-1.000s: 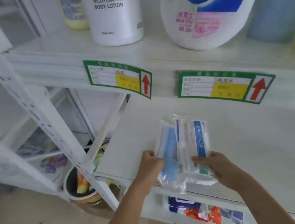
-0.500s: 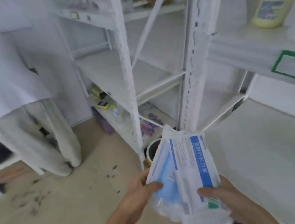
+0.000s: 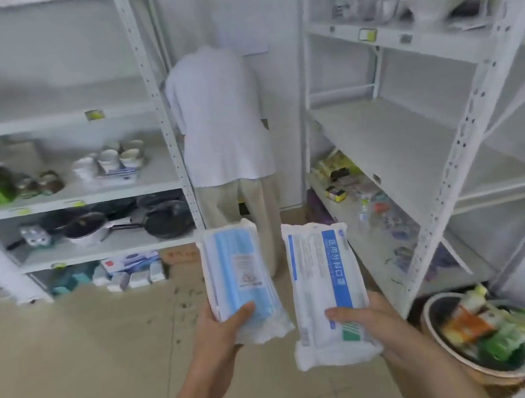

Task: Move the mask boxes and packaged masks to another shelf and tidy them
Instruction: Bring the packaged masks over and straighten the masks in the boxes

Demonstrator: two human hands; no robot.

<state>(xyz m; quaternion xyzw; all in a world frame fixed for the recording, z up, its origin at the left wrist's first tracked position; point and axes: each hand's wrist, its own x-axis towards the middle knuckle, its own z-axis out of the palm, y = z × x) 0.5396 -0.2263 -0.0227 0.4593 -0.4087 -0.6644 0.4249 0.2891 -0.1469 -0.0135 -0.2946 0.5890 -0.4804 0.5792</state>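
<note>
Hands gripping flat, crinkly plastic mask packs — left hand (image 3: 222, 330) blue pack (image 3: 237, 272), right hand (image 3: 375, 319) white pack (image 3: 323, 279)

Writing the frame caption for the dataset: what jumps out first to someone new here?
Two packs of masks are held up front and centre over the floor: the left hand grips a clear pack of blue masks, and the right hand grips a white pack with a blue stripe. Behind them a person in a white top bends forward between the white shelving units.
</note>
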